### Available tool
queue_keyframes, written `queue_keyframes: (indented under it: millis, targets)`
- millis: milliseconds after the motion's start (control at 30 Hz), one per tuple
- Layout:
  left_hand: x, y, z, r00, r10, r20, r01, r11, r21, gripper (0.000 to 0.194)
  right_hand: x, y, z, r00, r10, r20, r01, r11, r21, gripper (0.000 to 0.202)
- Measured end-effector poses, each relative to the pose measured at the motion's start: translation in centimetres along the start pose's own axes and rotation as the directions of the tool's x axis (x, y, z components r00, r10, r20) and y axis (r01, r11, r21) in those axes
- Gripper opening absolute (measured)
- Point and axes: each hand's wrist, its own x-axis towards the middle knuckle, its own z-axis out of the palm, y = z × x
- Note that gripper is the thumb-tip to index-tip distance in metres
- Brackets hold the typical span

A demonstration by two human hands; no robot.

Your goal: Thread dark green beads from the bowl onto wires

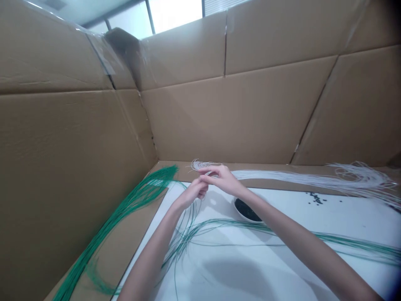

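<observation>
My left hand (193,193) is raised over the white board (282,267), its fingers curled closed near some thin green strands; what they grip is too small to make out. Just above and touching it, my right hand (221,177) has thumb and fingertips brought together at the left fingertips, and anything between them is hidden. Loose green strands (188,236) hang and spread below my hands and run right across the board beneath my right forearm. A white bowl (247,210) with small black pieces sits partly behind that forearm.
A thick green bundle (109,221) lies along the left cardboard edge. White strands (291,179) stretch along the back. Small black pieces (316,198) are scattered at the board's right rear. Tall cardboard walls (238,113) rise at the left and back.
</observation>
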Motion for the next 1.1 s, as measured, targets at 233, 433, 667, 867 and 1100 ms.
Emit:
queue_keyframes:
  millis: [233, 433, 667, 867, 1100]
  targets:
    - [0.9, -0.5, 3.3, 0.995, 0.046, 0.085, -0.061, 0.982, 0.179, 0.027, -3.7, 3.1, -3.6, 0.976, 0.162, -0.144, -0.147, 0.983, 0.110, 0.024]
    - [1.5, -0.9, 5.7, 0.983, 0.147, 0.109, -0.182, 0.847, 0.500, 0.038, -6.6, 4.6, -6.1, 0.934, 0.266, -0.239, -0.193, 0.938, 0.289, 0.031]
    - [2.4, -1.2, 8.7, 0.982, 0.061, 0.177, -0.147, 0.839, 0.524, 0.038, -9.4, 5.0, -7.3, 0.931, 0.210, -0.299, -0.130, 0.955, 0.268, 0.031]
    - [2.5, -1.5, 10.1, 0.974, 0.106, 0.200, -0.211, 0.743, 0.635, 0.034, -10.7, 4.3, -8.0, 0.919, 0.178, -0.352, -0.152, 0.983, 0.100, 0.020]
    - [2.2, -1.6, 10.4, 0.973, 0.067, 0.223, -0.196, 0.753, 0.628, 0.038, -10.7, 4.8, -8.5, 0.925, 0.301, -0.232, -0.235, 0.933, 0.271, 0.025]
